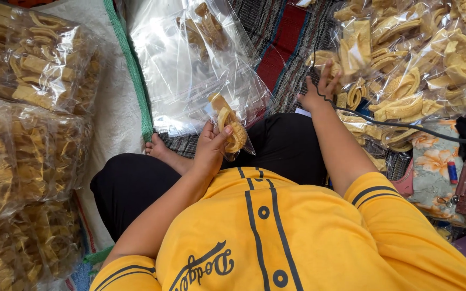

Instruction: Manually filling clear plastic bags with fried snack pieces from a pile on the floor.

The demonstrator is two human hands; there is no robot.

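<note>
**Bags of yellow chips around my lap**

From the head camera, I see many clear plastic bags. On my left, the stacked bags (28, 134) are full of yellow, curled chips, packed tight. On my right there is a big heap (416, 59) of the same chips, loose and inside thin shiny plastic. In front of my knees lies an almost empty clear bag (190, 70), wrinkled and glossy, with only a few chips at its far end.

My left hand (210, 148) is closed around the lower corner of this bag, and my thumb presses on the plastic. In this corner sit some chips (230, 126); they are rough, ridged and bent like half rings.

My right hand (319, 89) is at the edge of the heap, fingers partly spread and bent, touching the chips there. If it already grips a chip, I cannot tell. A thin black cable (384, 123) goes over my right wrist.

Under the bags there is a woven striped mat (284, 43), and a white sack with a green edge (128, 70) lies on the left.
</note>
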